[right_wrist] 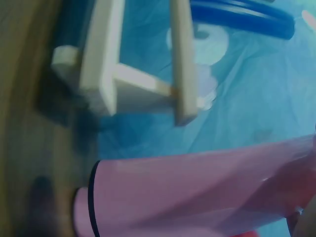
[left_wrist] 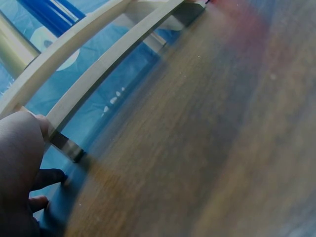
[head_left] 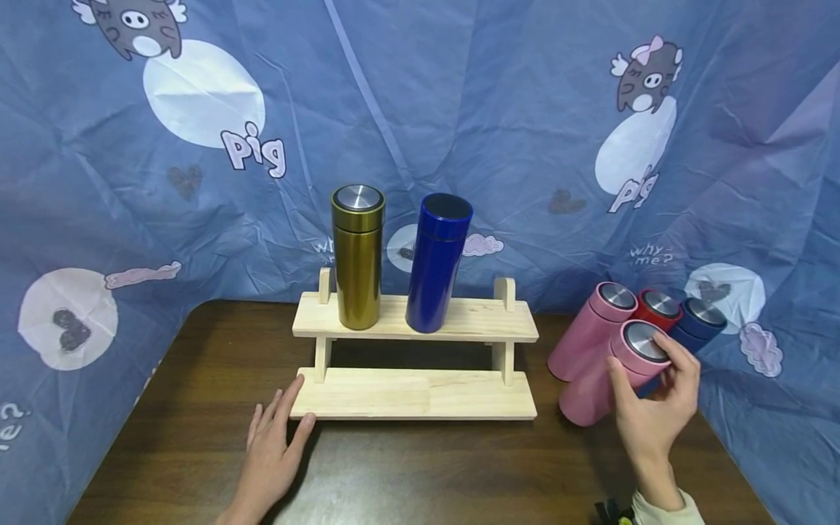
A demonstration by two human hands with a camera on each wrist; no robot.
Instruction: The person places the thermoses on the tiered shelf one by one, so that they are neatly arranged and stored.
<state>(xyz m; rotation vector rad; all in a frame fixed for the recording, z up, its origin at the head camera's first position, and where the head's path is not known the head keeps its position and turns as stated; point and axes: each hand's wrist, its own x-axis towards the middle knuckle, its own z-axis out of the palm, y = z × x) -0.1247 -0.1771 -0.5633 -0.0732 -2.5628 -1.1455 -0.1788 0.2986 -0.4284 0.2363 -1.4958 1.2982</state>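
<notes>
At the right of the head view, my right hand [head_left: 659, 419] grips a pink thermos bottle [head_left: 593, 390] near its silver-topped lid, thumb on one side and fingers on the other. The bottle leans, and its pink side [right_wrist: 197, 192] fills the lower right wrist view. My left hand [head_left: 267, 452] rests at the left end of a two-tier wooden stand [head_left: 413, 394], fingers spread and touching the lower shelf's edge. On the upper shelf stand a gold thermos bottle [head_left: 358, 270] and, to its right, a blue thermos bottle [head_left: 438, 270] with a dark lid.
Behind the gripped bottle stand a second pink bottle [head_left: 587, 332], a red bottle [head_left: 659, 306] and a dark blue bottle [head_left: 701, 324], close together. A brown wooden table [head_left: 420, 474] lies under everything. Blue printed cloth [head_left: 407, 95] hangs behind and at both sides.
</notes>
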